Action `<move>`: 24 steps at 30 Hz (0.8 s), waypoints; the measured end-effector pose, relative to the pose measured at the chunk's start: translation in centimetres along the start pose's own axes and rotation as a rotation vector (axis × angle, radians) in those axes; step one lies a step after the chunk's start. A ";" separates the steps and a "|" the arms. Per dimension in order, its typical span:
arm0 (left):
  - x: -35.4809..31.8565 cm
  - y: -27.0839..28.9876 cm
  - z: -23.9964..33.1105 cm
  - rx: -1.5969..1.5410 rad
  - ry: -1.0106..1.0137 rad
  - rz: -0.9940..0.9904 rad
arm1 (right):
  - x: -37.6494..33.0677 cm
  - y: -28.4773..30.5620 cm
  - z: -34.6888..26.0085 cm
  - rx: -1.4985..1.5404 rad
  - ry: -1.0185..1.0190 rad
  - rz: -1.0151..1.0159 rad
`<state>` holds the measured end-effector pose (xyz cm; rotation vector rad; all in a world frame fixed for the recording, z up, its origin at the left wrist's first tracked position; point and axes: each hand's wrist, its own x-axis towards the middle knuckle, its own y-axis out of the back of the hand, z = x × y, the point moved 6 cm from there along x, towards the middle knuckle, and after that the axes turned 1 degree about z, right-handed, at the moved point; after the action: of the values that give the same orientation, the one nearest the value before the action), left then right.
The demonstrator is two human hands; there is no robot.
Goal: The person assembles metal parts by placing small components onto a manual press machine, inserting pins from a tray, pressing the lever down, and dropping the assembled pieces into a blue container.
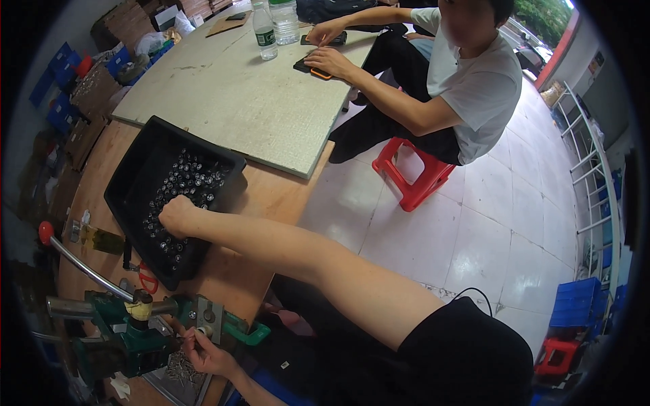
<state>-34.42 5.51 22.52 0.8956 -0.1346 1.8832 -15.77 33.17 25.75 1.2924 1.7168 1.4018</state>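
Observation:
My right hand (179, 216) reaches into a black plastic bin (132, 152) on the wooden table. Its fingers are curled down among several small round black-and-silver parts (186, 177), and whatever they grip is hidden. My left hand (206, 353) is beside a green hand-lever press (135, 345), next to its metal block (208, 318). Thumb and fingertips are pinched together there; the piece between them is too small to make out. The press lever ends in a red ball knob (46, 232). Beneath the press and my left hand lie thin metal pins (181, 370) in a tray.
Red-handled scissors (147, 279) lie between bin and press. A green clamp (252, 333) grips the table edge. Beyond the bin is a pale board tabletop (244, 101) with water bottles (265, 34). A co-worker (474, 81) sits on a red stool (413, 172), handling black-and-orange items.

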 end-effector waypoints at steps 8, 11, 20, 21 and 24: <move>-0.1 0.3 -0.4 -0.014 0.016 -0.001 | -0.4 0.1 -0.5 0.060 0.052 -0.059; -0.1 0.1 -0.1 0.003 -0.040 -0.006 | -0.4 0.7 -0.2 0.068 0.072 -0.014; -0.2 0.5 -0.2 -0.057 -0.002 0.132 | 0.2 2.1 1.2 0.177 0.025 0.229; -0.3 1.1 -0.8 -0.040 0.009 0.132 | -0.1 2.7 0.6 0.211 0.071 0.318; -0.9 2.6 -1.4 -0.049 0.048 0.128 | -0.3 3.1 0.0 0.277 0.051 0.306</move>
<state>-37.08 4.25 21.68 0.8247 -0.2131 2.0096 -14.66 32.88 28.66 1.7447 1.8561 1.4056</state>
